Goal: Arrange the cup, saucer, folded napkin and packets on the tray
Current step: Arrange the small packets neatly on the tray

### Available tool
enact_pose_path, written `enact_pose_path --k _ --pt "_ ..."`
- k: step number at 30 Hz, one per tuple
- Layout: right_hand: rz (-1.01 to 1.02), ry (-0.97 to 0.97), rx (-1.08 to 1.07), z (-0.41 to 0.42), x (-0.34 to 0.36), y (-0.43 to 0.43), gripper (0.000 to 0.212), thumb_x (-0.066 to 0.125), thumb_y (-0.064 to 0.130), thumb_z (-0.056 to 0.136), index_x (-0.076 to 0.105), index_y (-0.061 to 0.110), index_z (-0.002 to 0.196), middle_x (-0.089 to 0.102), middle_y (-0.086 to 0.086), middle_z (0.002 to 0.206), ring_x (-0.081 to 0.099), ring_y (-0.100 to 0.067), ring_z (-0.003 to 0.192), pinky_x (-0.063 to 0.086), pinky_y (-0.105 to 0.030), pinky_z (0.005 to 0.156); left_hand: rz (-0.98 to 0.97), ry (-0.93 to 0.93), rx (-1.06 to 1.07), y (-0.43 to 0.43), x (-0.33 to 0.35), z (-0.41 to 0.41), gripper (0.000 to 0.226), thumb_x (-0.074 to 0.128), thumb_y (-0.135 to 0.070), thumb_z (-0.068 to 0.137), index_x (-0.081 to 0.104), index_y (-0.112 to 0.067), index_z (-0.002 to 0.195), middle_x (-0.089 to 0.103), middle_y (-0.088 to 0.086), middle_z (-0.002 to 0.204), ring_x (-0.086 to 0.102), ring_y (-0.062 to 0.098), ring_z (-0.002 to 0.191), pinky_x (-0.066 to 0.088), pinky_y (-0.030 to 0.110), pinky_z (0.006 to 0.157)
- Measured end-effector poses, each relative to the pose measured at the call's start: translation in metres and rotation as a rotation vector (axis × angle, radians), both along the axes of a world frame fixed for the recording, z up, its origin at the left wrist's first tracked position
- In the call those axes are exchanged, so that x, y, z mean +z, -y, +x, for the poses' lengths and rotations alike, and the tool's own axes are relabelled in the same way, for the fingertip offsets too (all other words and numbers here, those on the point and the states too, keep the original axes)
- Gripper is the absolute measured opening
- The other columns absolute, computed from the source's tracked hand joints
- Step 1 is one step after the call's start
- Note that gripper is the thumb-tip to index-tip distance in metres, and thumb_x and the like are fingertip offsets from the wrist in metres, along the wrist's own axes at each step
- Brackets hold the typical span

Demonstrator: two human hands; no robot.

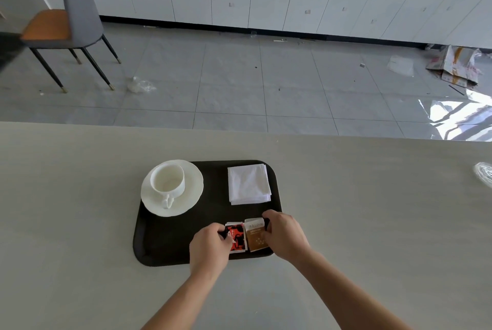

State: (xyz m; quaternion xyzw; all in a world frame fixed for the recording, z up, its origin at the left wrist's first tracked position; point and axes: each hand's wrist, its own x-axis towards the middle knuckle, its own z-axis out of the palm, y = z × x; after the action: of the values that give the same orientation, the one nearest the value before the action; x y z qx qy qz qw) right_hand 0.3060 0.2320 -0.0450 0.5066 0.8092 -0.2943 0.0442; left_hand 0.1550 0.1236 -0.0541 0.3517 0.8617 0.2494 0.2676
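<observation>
A dark tray (170,247) lies on the pale table. At its far left a white cup (167,178) stands on a white saucer (190,195), handle toward me. A folded white napkin (249,184) lies at the tray's far right. Two packets sit side by side at the near right: a red and black packet (237,237) and a brown packet (256,236). My left hand (210,248) pinches the red packet's left edge. My right hand (283,235) grips the brown packet's right edge.
A clear glass object (484,173) shows at the table's right edge. Beyond the table's far edge is a tiled floor with a grey and orange chair (72,23), scraps of plastic and crumpled cardboard (455,66), and white cabinets.
</observation>
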Motion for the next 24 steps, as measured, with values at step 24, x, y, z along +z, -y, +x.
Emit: enact_pose_path --k 24 --pt "0.000 -0.016 -0.036 -0.004 -0.006 0.002 0.035 0.059 0.016 0.091 0.056 0.023 0.126 0.059 -0.002 0.107 0.057 -0.020 0.086 0.038 -0.021 0.056 0.016 -0.102 -0.222 -0.011 -0.007 -0.001 0.035 0.064 -0.026 0.090 0.062 -0.027 0.125 0.055 -0.006 0.094 0.056 0.009 0.075 0.044 0.016 0.066"
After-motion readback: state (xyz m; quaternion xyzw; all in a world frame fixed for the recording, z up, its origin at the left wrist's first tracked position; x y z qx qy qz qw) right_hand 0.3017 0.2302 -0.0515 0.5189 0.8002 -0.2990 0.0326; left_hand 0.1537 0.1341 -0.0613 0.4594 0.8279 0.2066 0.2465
